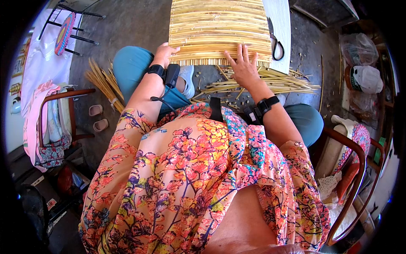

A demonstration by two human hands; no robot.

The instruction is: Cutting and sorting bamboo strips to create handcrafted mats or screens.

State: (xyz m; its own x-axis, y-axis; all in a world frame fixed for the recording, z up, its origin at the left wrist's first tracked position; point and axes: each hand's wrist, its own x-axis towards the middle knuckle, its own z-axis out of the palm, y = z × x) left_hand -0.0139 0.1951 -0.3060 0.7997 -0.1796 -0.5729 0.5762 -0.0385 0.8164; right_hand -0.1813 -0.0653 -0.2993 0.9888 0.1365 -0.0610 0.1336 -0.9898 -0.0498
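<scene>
A mat of straw-coloured reed stalks [220, 29], woven side by side in rows, lies in front of me on a white board. My left hand [164, 55] is closed at the mat's near left corner, thumb on the edge; its other fingers are partly hidden. Flat on the near right part of the mat rests my right hand [245, 70], its fingers spread and holding nothing. A pair of dark-handled scissors [278, 50] lies on the white board [282, 25], just right of the mat.
Loose cut stalks [287, 82] and short offcuts litter the floor below the mat. A tied bundle of thin stalks [108, 86] leans by my left knee. Pink slippers [100, 125], a chair with draped cloths [57, 114], a black stool [65, 34] and a wooden-armed chair [359, 161] stand around me.
</scene>
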